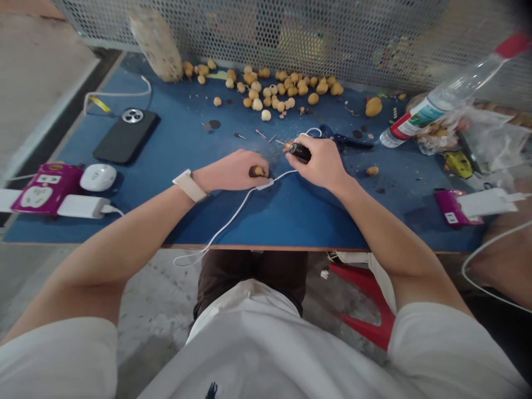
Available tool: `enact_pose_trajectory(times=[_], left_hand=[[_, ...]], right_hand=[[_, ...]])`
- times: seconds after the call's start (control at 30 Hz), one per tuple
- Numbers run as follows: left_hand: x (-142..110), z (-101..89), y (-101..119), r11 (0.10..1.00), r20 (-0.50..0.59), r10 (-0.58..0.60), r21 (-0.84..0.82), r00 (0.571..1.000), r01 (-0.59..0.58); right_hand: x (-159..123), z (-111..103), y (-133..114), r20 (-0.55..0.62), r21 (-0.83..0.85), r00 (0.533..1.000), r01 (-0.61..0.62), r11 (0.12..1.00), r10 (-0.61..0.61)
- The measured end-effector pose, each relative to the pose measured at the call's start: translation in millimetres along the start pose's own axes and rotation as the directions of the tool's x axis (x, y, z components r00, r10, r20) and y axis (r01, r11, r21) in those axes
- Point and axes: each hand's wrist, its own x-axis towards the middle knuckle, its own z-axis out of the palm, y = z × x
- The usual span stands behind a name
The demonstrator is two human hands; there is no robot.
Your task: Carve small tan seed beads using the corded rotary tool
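My left hand [235, 170] is closed around a small brown gourd [258, 171], which shows between the thumb and fingers. In my right hand [320, 160] is a black rotary tool [300, 151], its thin bit pointing left and a little away from me. Bit and gourd are apart. A white cord [236, 213] with a slim inline piece runs past both hands and loops over the table's front edge. Just beyond the hands lie several loose rotary bits [261, 134] and dark discs [214, 124]. Pale dust is scattered around the tool's tip.
Many small gourds [291, 83] lie along the perforated metal screen [249, 33]. On the left are a phone [127, 136], a white case [98, 177] and a purple power strip [47, 188]. A clear bottle [444, 102], plastic bags [490, 133] and another purple strip [457, 208] occupy the right.
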Motion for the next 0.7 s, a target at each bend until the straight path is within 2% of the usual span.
enact_pose_trajectory(times=[0.27,0.4,0.57,0.7], left_hand=[[1.4,-1.1,2.6,0.989,-0.008,-0.142,-0.033,0.99,0.142],[2.0,-2.3,2.6,0.986,0.015,-0.158,-0.05,0.987,0.159],[1.5,3.2,-2.0,0.996,-0.081,-0.072,-0.053,0.994,0.067],[5.1,7.6,-11.0,0.986,-0.187,-0.125,-0.134,0.974,0.101]], right_hand=[[-1.7,-0.6,0.2,0.018,0.055,0.996,0.084,0.995,-0.085],[-2.3,2.0,2.5,0.011,0.081,0.99,0.142,0.987,-0.143],[-3.9,1.7,6.4,0.105,0.1,0.972,0.201,0.975,-0.211],[-4.7,1.2,9.9,0.149,0.098,0.966,0.199,0.975,-0.212]])
